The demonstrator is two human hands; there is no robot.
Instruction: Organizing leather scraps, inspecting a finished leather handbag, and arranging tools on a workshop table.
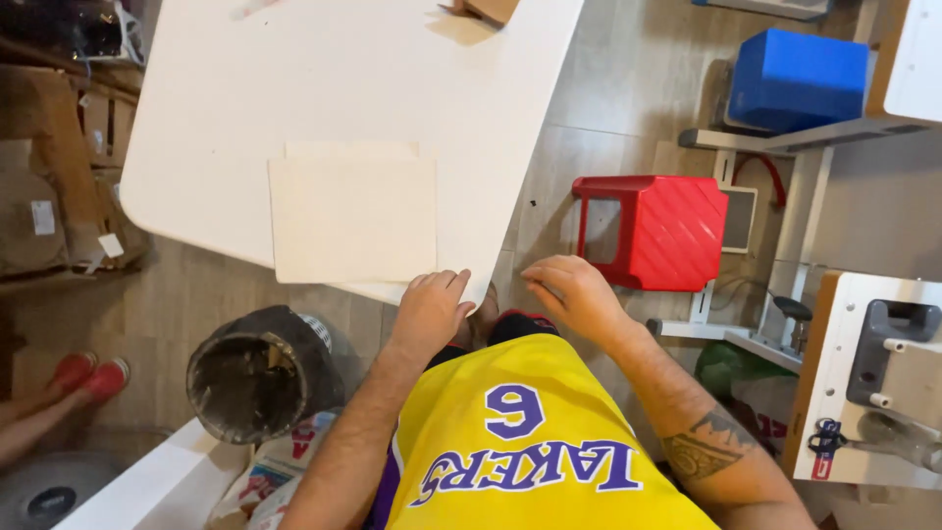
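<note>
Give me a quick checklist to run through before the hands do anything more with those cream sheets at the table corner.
1. Left hand at the near table edge, fingers on the corner: ok.
2. Right hand clear of the table, off its edge, holding nothing visible: ok.
3. Cream sheets lying flat and roughly stacked, a lower one peeking out at the far edge: ok.
4. Sheets fully on the table: not ok, their near edge reaches the rim.
5. Number of sheets: cannot tell.
6. Red stool standing close to the right hand: ok, apart.
</note>
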